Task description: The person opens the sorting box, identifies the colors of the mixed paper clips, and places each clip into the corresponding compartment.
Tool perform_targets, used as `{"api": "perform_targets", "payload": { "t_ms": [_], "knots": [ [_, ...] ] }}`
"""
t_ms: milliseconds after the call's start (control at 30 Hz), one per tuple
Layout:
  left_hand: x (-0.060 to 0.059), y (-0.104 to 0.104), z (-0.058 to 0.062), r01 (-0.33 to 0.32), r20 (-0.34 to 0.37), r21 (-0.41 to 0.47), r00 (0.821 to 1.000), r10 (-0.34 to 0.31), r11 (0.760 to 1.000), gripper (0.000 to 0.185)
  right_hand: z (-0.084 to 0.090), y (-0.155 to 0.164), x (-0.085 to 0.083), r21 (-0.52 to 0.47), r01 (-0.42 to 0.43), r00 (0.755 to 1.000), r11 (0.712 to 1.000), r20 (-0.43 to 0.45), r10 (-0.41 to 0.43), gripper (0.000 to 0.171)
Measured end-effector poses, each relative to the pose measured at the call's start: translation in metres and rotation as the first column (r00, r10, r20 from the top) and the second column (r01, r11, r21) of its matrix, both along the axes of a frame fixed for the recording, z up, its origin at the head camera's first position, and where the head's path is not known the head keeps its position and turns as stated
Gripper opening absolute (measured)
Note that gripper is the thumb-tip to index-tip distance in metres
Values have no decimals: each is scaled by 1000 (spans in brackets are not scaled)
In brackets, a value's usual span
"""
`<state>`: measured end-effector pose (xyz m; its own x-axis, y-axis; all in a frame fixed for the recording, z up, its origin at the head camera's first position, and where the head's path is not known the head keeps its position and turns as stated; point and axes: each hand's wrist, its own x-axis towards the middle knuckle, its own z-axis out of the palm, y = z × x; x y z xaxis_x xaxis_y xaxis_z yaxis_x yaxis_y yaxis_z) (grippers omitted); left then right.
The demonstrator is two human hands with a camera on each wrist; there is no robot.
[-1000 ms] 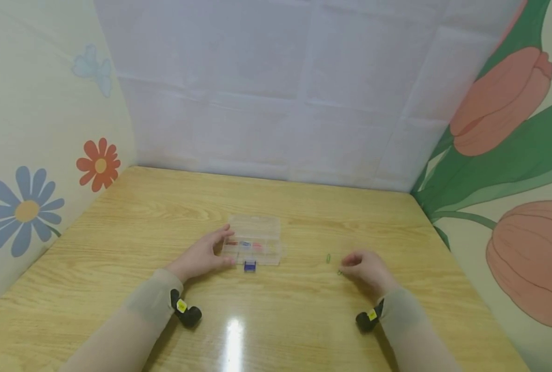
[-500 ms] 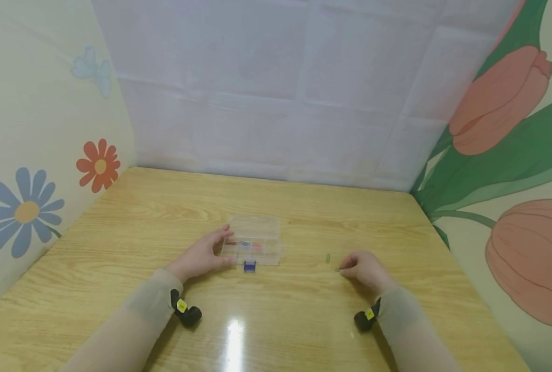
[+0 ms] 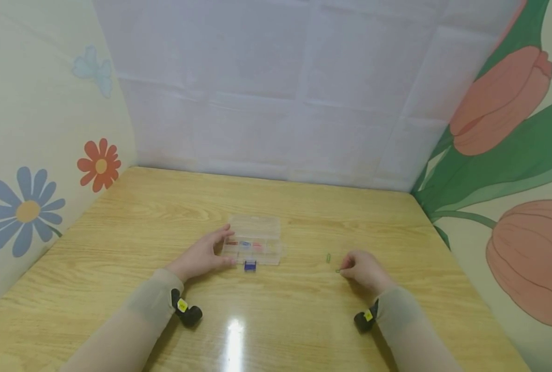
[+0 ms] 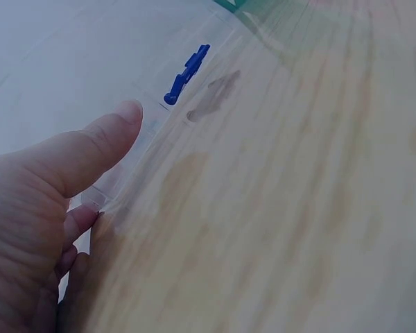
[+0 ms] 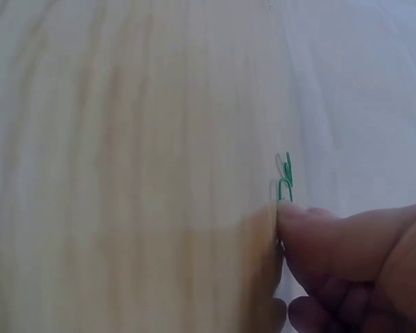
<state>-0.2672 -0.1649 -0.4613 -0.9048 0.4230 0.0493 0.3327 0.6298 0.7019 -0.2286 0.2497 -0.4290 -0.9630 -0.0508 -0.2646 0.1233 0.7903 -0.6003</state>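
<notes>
A clear plastic compartment box [image 3: 272,255] stands with its lid [image 3: 255,226] raised at the back and a blue latch [image 3: 250,266] at its front. Red, blue and pink small pieces lie in separate compartments. My left hand [image 3: 203,257] grips the box's left end, thumb along the front side and fingers toward the back; the left wrist view shows the thumb beside the blue latch [image 4: 187,75]. My right hand [image 3: 366,269] pinches a green paper clip [image 5: 285,189] between thumb and finger, low over the table, its lower part hidden. Another green paper clip [image 3: 328,258] lies just beyond.
The wooden table [image 3: 285,320] reaches back to a white cloth [image 3: 276,103]. Flower-printed sheets border it on the left and right. A camera [image 3: 189,316] is strapped to the left wrist, and another camera [image 3: 364,321] to the right.
My right hand has shifted slightly left, its thumb and finger closing on the green paper clip. The left hand, the box and the other paper clip keep their places.
</notes>
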Motion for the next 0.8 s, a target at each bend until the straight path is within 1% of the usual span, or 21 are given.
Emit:
{"api": "perform_targets", "payload": {
  "t_ms": [100, 300, 433, 600, 733, 800],
  "knots": [
    [1, 0, 1, -1, 3, -2, 1000, 1, 1000, 87, -1, 0, -1, 2, 11, 1000, 1000, 3, -11, 7],
    [1, 0, 2, -4, 16, -4, 1000, 4, 1000, 87, -1, -1, -1, -28, 48, 999, 998, 18, -48, 11],
    [0, 0, 1, -4, 20, 3, 1000, 4, 1000, 87, 0, -1, 0, -35, 30, 1000, 999, -2, -30, 5],
    [1, 0, 2, -10, 16, -2, 1000, 10, 1000, 87, -1, 0, 2, -58, 23, 1000, 998, -10, -24, 4],
    [1, 0, 2, -11, 13, -12, 1000, 11, 1000, 86, 0, 1, 2, -97, 60, 998, 993, 13, -59, 7],
    [1, 1, 2, -10, 12, -15, 1000, 10, 1000, 86, 0, 1, 2, -146, 91, 996, 985, 38, -86, 10]
  ]
}}
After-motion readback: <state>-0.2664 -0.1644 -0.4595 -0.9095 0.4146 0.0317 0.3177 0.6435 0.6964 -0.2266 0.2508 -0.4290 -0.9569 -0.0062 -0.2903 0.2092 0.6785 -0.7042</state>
